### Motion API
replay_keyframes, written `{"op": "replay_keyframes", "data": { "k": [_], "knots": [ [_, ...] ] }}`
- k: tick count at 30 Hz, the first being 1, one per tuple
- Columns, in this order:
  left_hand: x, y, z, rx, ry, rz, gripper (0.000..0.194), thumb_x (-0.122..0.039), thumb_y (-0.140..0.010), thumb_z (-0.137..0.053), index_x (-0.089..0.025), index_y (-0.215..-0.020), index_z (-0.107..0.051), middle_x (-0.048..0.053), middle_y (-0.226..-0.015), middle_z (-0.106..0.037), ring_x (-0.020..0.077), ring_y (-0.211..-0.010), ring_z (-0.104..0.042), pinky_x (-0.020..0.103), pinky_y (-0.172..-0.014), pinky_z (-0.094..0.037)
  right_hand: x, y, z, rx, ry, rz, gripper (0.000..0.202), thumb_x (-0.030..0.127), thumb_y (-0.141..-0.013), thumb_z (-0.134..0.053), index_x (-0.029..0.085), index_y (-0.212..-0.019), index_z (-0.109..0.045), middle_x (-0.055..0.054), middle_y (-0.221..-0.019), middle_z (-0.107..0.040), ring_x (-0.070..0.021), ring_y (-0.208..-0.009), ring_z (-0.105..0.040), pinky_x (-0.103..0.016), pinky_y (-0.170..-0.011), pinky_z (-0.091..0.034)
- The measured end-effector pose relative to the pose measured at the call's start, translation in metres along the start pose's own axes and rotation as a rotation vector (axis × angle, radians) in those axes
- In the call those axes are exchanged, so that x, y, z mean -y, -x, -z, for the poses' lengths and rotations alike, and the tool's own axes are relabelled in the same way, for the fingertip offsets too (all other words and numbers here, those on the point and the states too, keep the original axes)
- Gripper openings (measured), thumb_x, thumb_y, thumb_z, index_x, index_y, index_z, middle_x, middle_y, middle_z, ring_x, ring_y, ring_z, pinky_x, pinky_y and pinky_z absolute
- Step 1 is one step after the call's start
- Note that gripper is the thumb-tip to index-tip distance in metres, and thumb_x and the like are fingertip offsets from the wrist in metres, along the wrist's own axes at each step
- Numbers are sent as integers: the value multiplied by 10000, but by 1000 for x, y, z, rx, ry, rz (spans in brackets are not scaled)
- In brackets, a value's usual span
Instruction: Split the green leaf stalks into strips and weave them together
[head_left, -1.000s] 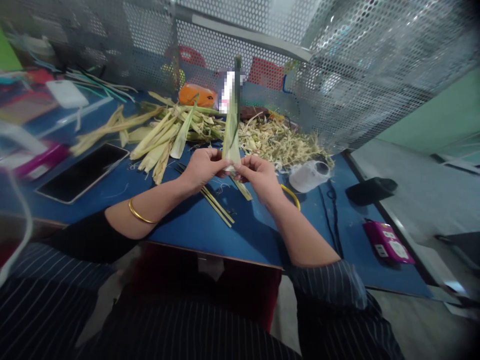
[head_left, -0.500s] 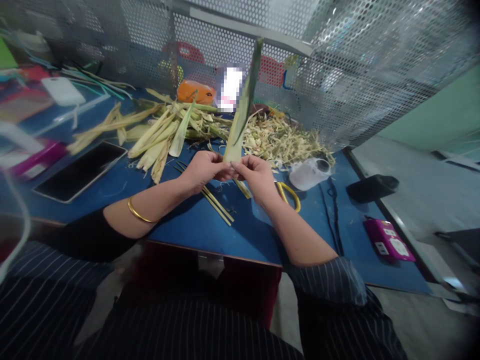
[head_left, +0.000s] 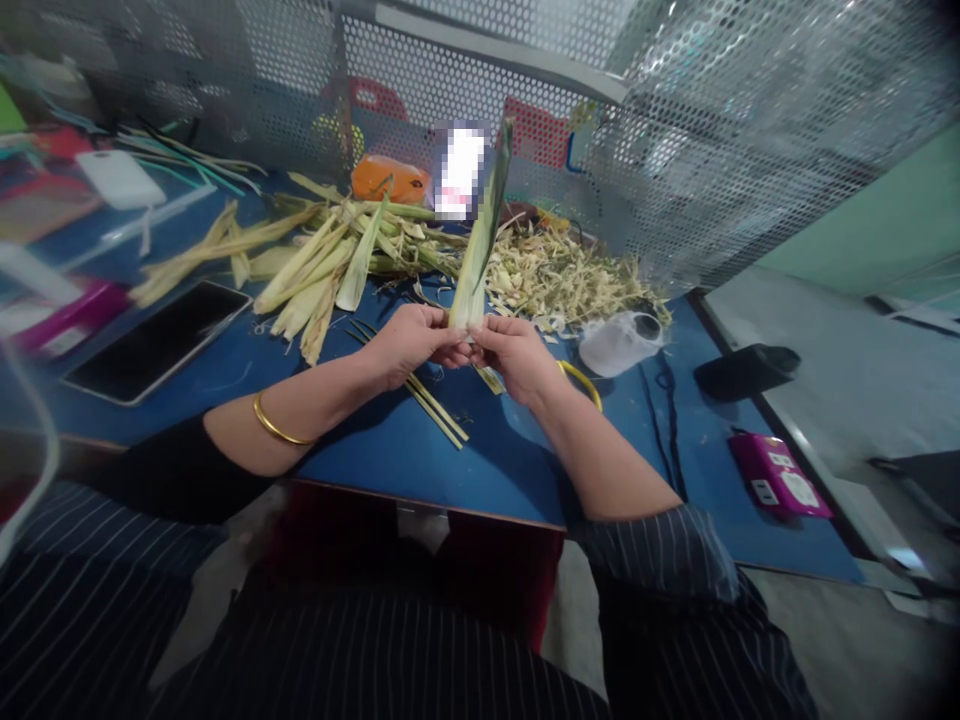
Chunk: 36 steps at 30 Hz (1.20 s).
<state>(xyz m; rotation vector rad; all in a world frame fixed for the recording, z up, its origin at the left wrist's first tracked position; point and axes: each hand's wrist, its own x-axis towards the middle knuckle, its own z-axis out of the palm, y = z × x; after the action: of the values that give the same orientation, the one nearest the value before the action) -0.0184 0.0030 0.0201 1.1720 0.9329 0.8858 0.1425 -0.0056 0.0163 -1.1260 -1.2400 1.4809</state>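
Observation:
Between my two hands a long green-and-pale leaf, like a corn husk (head_left: 474, 265), stands nearly upright, its narrow dark tip pointing away from me. My left hand (head_left: 420, 345) pinches its wide pale base from the left. From the right, my right hand (head_left: 514, 355) pinches the same base with thumb and fingers, close to the left. Below my hands a few thin cut strips (head_left: 439, 408) lie on the blue table (head_left: 480, 475). Yellow-handled scissors (head_left: 583, 384) lie partly hidden behind my right wrist.
Beyond my hands are a pile of long husk leaves (head_left: 322, 255) and a heap of shredded scraps (head_left: 574, 275). A black-screened tablet or phone (head_left: 157, 342) lies left. To the right are a white roll (head_left: 621, 343), a black cylinder (head_left: 746, 372) and a purple pack (head_left: 780, 473). A perforated metal screen (head_left: 480, 80) stands behind.
The husk's tip has dropped a little and leaned toward me. Both hands keep pinching its base, with the right fingers slightly shifted.

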Motion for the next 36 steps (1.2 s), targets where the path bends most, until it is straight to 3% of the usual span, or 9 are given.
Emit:
{"op": "replay_keyframes", "data": {
  "k": [7,13,19,23,27,31,36],
  "knots": [
    [-1,1,5,106,8,55,88,-178,-753,-712,-102,-722,-683,42,-649,-687,100,-528,-642,211,-564,-525,9,0,7,73,-86,-256,106,181,-757,-680,129,-677,-635,-8,-592,-624,-54,-476,-515,-169,-441,-405],
    [0,0,5,94,-42,24,99,-191,-733,-728,-106,-714,-682,36,-626,-677,109,-530,-643,220,-559,-529,13,2,8,90,-113,-333,127,154,-790,-658,126,-671,-626,-4,-564,-599,-57,-465,-507,-173,-431,-430],
    [2,-4,6,51,-76,-56,157,-232,-707,-757,-100,-770,-700,56,-668,-707,122,-554,-656,239,-588,-546,12,3,9,63,-46,-202,146,243,-741,-715,141,-682,-628,12,-570,-581,-69,-493,-533,-208,-509,-498],
    [-1,-2,4,32,-75,-44,145,-227,-700,-745,-100,-725,-679,64,-662,-710,135,-544,-662,245,-563,-548,12,4,8,77,96,-65,289,416,-701,-761,169,-681,-612,9,-609,-610,-86,-542,-568,-239,-589,-528],
    [-1,-1,3,22,-121,-56,87,-175,-734,-680,-109,-685,-654,60,-650,-706,133,-541,-665,240,-556,-544,11,3,3,-41,249,78,424,559,-681,-745,185,-619,-555,12,-588,-590,-101,-561,-571,-260,-615,-521],
    [1,-2,1,15,-170,-58,77,-153,-740,-671,-109,-684,-641,60,-651,-702,131,-545,-663,253,-574,-552,9,1,2,-70,247,109,367,495,-661,-770,184,-635,-578,8,-641,-612,-105,-586,-568,-273,-637,-527],
    [1,-3,3,-36,-179,-40,131,-201,-702,-720,-111,-654,-638,59,-613,-675,136,-521,-644,264,-559,-540,19,6,8,108,-16,-14,233,336,-695,-739,186,-627,-575,29,-595,-559,-88,-548,-536,-265,-641,-522]
  ]
}}
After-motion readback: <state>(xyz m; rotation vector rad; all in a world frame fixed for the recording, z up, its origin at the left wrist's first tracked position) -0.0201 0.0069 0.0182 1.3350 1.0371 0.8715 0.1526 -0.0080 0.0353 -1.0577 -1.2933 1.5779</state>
